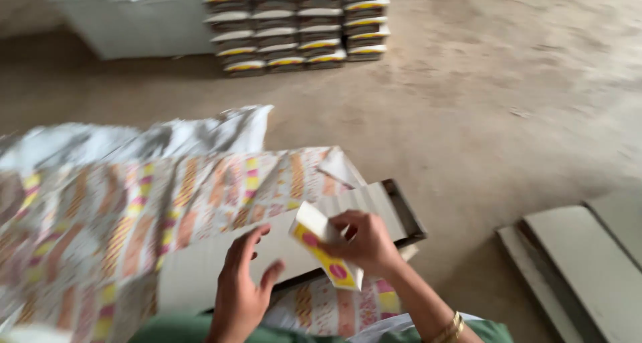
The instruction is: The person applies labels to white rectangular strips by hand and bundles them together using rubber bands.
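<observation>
Right hand [366, 244] fingers pinch half-folded yellow-and-white printed card carton [326, 252]; left hand [242, 286] spread flat on white cardboard sheet stack [281, 246]. Finished carton stacks [297, 23] at 12 o'clock; printed flat sheets [120, 216] at 9 remain unfolded.

A: Far side of the bare concrete floor [508, 82]: rows of stacked folded cartons [299, 23], white with yellow edges, just beside a white cabinet [130, 18].

B: Noted. Right edge: flat grey boards [582, 266] lying overlapped on the floor. Left: a crumpled white sack [167, 137], blurred, behind the patterned sheets [100, 209].
</observation>
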